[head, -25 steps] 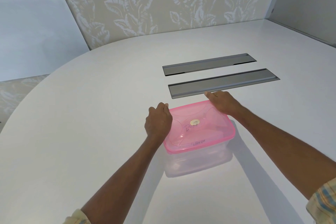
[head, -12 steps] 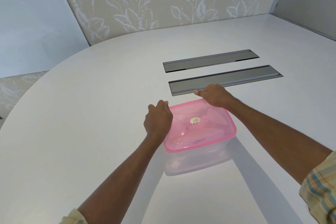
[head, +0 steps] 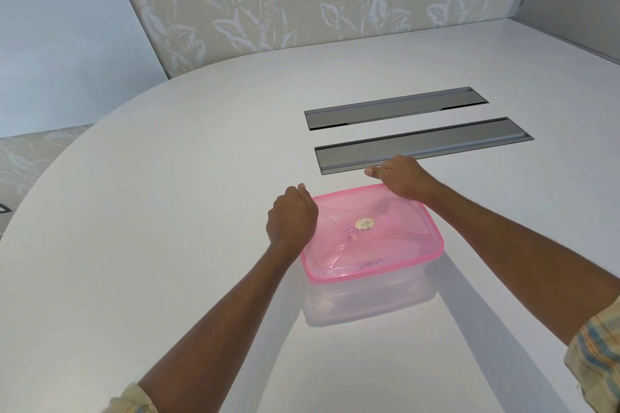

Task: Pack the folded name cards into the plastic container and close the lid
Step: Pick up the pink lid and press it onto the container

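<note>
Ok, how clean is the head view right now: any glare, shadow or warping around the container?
Head view: sharp and evenly lit; the glossy table mirrors the clear container and both forearms as soft shadowy reflections; the wide-angle lens bends the table edge and tilts the walls; the pink lid shows only mild sheen, its handwriting readable but faint.

White table [head: 167,245] bears a plastic container [head: 369,298] (pink-lidded).
</note>
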Available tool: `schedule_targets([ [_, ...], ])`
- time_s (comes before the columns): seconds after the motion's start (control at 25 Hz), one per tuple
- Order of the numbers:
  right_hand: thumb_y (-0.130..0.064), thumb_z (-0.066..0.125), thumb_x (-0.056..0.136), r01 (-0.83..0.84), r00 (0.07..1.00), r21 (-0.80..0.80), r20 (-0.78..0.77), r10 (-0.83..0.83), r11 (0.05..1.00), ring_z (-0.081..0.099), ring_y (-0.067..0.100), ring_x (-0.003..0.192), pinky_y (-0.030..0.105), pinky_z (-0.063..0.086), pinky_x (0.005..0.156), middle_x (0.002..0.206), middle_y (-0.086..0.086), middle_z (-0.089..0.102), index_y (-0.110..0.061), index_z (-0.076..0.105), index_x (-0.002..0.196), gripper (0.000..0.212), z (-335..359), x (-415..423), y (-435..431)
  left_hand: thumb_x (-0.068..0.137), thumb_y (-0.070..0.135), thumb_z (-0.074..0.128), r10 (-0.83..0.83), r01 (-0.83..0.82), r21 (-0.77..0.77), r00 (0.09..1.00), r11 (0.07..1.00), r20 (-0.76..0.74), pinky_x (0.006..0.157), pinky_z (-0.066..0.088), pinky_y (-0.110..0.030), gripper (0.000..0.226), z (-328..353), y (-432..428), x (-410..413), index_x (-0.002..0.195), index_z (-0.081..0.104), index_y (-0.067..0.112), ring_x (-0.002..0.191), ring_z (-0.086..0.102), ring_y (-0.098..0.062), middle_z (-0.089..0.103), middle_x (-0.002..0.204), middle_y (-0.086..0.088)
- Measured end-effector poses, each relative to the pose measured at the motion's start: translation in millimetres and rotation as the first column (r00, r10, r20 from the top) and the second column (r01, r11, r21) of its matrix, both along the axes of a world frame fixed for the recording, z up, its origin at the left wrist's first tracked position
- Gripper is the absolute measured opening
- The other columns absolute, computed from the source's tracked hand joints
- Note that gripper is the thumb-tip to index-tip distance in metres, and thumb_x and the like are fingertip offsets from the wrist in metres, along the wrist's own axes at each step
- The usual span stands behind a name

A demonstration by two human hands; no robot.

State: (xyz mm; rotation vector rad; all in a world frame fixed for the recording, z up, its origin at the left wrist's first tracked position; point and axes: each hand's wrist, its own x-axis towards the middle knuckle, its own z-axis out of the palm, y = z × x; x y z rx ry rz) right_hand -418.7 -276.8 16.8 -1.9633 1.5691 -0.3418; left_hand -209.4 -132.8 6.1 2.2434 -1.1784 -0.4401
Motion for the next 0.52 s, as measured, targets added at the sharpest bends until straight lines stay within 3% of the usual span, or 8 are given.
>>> schedule_targets([
  [0.2,-0.053,0.063,0.097,0.043,0.999,0.007,0.001,-0.043,0.999,0.039,0.021,0.055,0.034,0.032,0.056,0.058,0.001,0.041,-0.016,0.033,0.055,0.064,1,-1,6,0.104,0.032,0.03,0.005,0.012,0.095,0.983,0.995,-0.183,0.093,0.049,-0.043,0.047,-1,0,11,0.125,0.062,0.004,0.108,0.061,-0.04,0.067,0.122,-0.018],
  [0.28,-0.051,0.064,0.098,0.06,0.998,0.006,-0.001,-0.06,0.998,0.04,0.021,0.056,0.034,0.033,0.055,0.058,0.002,0.043,-0.015,0.034,0.054,0.064,4,0,7,0.103,0.03,0.032,0.009,0.011,0.087,0.974,0.996,-0.227,0.096,0.051,-0.043,0.046,2,0,12,0.12,0.064,0.003,0.113,0.062,-0.04,0.067,0.122,-0.019],
  [0.4,-0.045,0.061,0.101,0.05,0.998,-0.032,-0.035,-0.051,0.998,0.04,0.023,0.058,0.032,0.033,0.054,0.059,0.005,0.042,-0.014,0.035,0.053,0.063,12,1,13,0.103,0.024,0.028,0.064,-0.044,0.101,0.977,0.994,-0.205,0.087,0.049,-0.04,0.038,4,-1,10,0.096,0.062,0.006,0.1,0.061,-0.038,0.07,0.115,-0.019],
  [0.52,-0.06,0.056,0.098,0.093,0.994,-0.109,-0.044,-0.098,0.99,0.048,0.026,0.059,0.032,0.036,0.056,0.058,0.004,0.048,-0.012,0.039,0.054,0.067,12,-1,21,0.103,0.035,0.03,0.138,-0.117,0.102,0.961,0.988,-0.239,0.091,0.051,-0.043,0.047,9,5,6,0.105,0.066,0.005,0.104,0.062,-0.037,0.07,0.113,-0.015],
])
